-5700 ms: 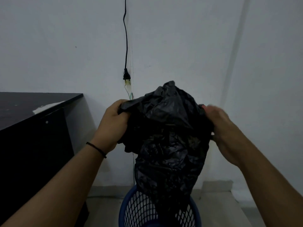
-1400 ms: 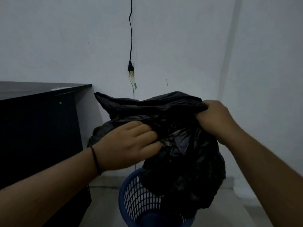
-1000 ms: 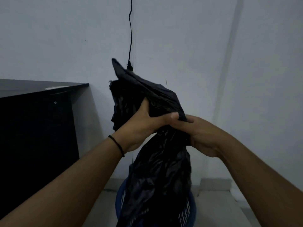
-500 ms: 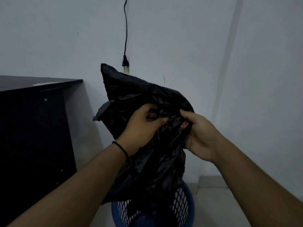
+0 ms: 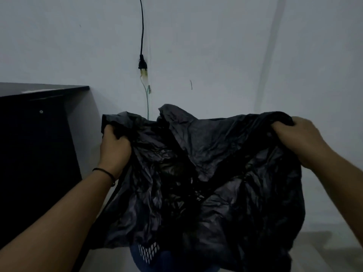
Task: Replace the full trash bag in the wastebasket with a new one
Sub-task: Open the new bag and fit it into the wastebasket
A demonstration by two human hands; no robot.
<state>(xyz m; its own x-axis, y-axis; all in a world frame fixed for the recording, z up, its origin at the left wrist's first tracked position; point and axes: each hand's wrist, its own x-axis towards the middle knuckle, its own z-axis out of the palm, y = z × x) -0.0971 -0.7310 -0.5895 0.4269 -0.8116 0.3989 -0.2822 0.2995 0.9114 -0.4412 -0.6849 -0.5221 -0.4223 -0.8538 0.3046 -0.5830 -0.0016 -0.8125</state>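
While both hands are clutching its upper edge, the black trash bag (image 5: 225, 173) is hanging spread wide between them in mid-air. The left hand (image 5: 115, 148) is gripping the bag's left corner, its fingers curled into the bunched plastic near the top, and a thin dark band (image 5: 106, 172) is sitting around that wrist. The right hand (image 5: 300, 138) is gripping the opposite corner, knuckles toward the camera and fingers wrapped over the gathered rim. The plastic is sagging and wrinkling between the two grips, with a fold rising at the middle of the upper edge. The bag's lower part is draping down over the blue mesh wastebasket (image 5: 149, 252), hiding most of it; only a patch of lattice wall and a bit of blue rim are showing beneath the hem, so whether the bag is lying inside the basket cannot be told. To the left, a dark cabinet (image 5: 35, 154) is standing against the pale wall (image 5: 216, 46). On that wall, a black cord (image 5: 141, 32) is hanging down to a plug (image 5: 142, 64) above the bag.
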